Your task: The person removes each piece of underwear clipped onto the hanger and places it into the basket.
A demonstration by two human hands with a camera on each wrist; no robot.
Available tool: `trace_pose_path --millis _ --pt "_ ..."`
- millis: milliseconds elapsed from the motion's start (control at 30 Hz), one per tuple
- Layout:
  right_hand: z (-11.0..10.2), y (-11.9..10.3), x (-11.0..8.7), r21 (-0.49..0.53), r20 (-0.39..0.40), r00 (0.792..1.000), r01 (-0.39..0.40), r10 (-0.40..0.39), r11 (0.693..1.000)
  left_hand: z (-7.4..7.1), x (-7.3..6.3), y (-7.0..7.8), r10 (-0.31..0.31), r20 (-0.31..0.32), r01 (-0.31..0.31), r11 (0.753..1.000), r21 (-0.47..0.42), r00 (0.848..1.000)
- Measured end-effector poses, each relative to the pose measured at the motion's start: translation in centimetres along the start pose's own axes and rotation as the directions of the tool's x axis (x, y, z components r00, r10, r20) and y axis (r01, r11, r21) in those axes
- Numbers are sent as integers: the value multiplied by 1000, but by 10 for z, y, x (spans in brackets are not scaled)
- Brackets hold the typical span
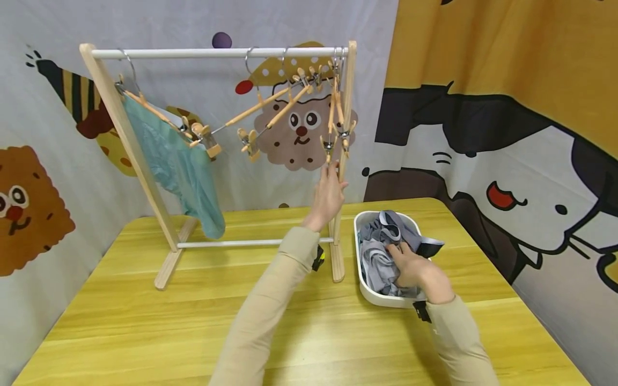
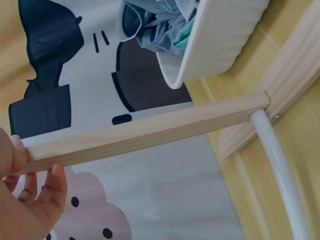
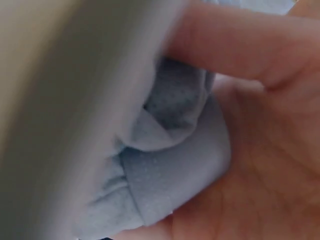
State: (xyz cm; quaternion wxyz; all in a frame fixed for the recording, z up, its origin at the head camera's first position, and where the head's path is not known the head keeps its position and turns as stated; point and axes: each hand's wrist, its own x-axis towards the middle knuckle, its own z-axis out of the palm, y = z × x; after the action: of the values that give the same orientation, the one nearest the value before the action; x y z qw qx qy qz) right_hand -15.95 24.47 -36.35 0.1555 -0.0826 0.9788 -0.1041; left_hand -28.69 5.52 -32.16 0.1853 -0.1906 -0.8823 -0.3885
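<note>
My left hand [image 1: 328, 199] grips the right wooden post [image 2: 150, 131] of a small clothes rack, thumb on one side and fingertips on the other in the left wrist view. Just above its fingers hang clip hangers [image 1: 329, 140]. My right hand [image 1: 414, 267] reaches into a white basket [image 1: 386, 301] and holds grey cloth [image 1: 379, 262]. In the right wrist view a fold of this grey cloth [image 3: 182, 167] lies between thumb and palm, partly hidden by a blurred pale edge. A dark-lined corner of cloth [image 1: 429, 246] pokes over the basket's right rim.
A light-blue garment [image 1: 181, 158] hangs from a clip hanger at the rack's left. Two bare clip hangers [image 1: 256, 110] slant across the middle of the white top rail [image 1: 193, 53]. The rack stands on a wooden table [image 1: 145, 321] before a cartoon-printed curtain [image 1: 299, 187].
</note>
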Motion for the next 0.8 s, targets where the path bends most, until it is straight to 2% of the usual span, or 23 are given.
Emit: trace_pose_path --millis 133,333,400,500,567,667,733,767,800 --pt "-4 -3 -3 0 17 1000 -18 18 1000 -1 -1 2 -8 3 8 1000 15 1000" --pt "-22 -13 -11 1 17 1000 -25 25 1000 -2 -2 2 -16 7 16 1000 6 1000" --pt "-29 -18 -14 -1 -12 1000 6 -6 1000 -2 -2 1 -13 12 13 1000 1 1000" --pt "-41 -28 -14 -13 -131 988 75 -76 997 -2 -1 0 -4 12 4 1000 -16 1000" --pt "-49 -35 -11 -13 -271 954 128 -127 992 -2 -2 -1 4 4 -4 999 -34 1000" --pt "-61 -46 1 38 -476 866 195 -154 980 -3 -3 -2 19 -6 -19 998 -57 1000" --pt "-68 -52 13 110 -567 809 262 -156 959 -3 -3 -3 25 -5 -26 997 -71 1000" --pt "-71 -54 20 158 -590 793 294 -148 943 -4 -4 -4 30 -2 -30 997 -77 1000" --pt "-75 -57 27 210 -601 787 322 -138 923 -4 -4 -5 32 4 -31 996 -86 999"
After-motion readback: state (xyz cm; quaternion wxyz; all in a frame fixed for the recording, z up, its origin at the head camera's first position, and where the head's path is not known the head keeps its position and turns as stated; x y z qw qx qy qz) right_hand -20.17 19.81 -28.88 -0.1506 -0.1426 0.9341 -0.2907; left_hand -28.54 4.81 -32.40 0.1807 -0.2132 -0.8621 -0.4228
